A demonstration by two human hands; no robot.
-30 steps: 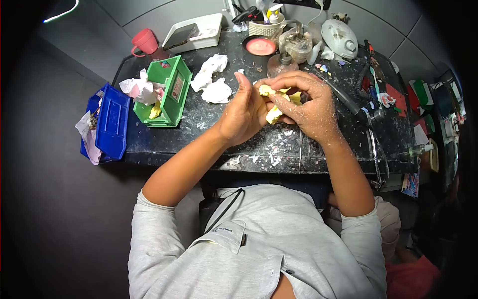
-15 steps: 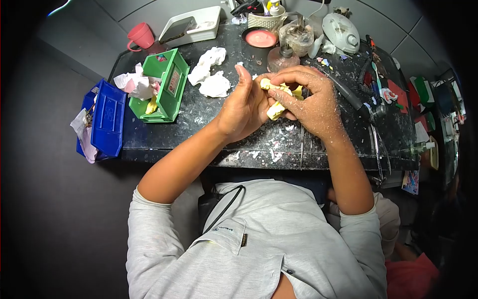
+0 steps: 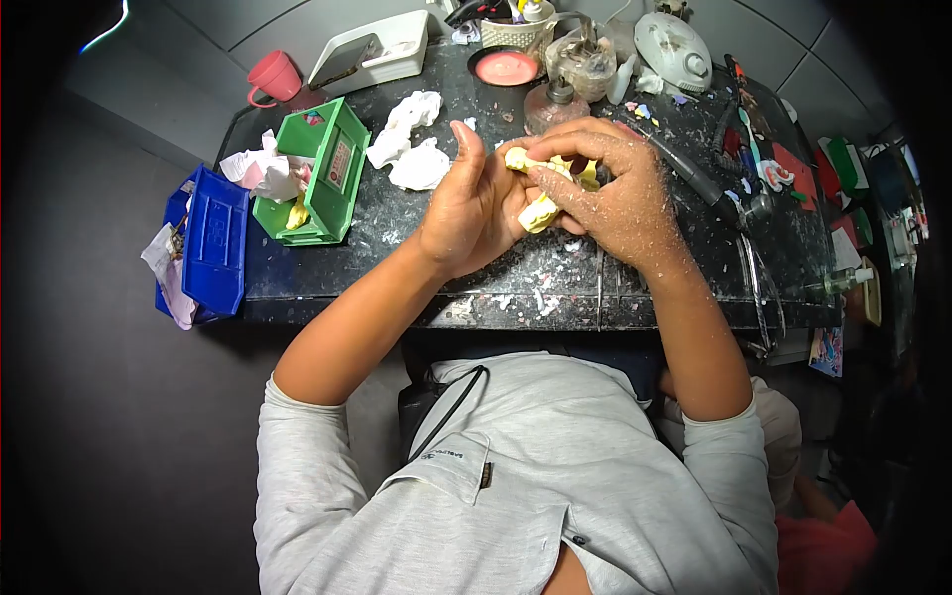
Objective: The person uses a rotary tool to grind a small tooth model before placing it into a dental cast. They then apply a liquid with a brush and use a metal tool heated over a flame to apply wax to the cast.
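A pale yellow plaster cast (image 3: 538,213), lumpy and curved, is pinched between the thumb and fingers of my right hand (image 3: 620,188). White dust speckles the back of that hand. My left hand (image 3: 466,213) is palm up beside the cast, its thumb stretched out and away from it. The left fingers reach beneath the cast and seem to touch it, though their tips are hidden behind my right hand. Below both hands, white and pink crumbs (image 3: 543,297) lie scattered on the dark worktop (image 3: 397,268).
Left stand a green bin (image 3: 342,188) and a blue bin (image 3: 218,243) holding crumpled paper. White tissues (image 3: 419,166) lie nearby. A glass burner (image 3: 550,107), a pink-filled dish (image 3: 506,67) and a white tray (image 3: 397,64) are behind. On the right lies a dark handpiece (image 3: 689,169).
The camera view has shifted slightly, moving the bench items a little left and up. Both hands keep nearly the same pose around the cast.
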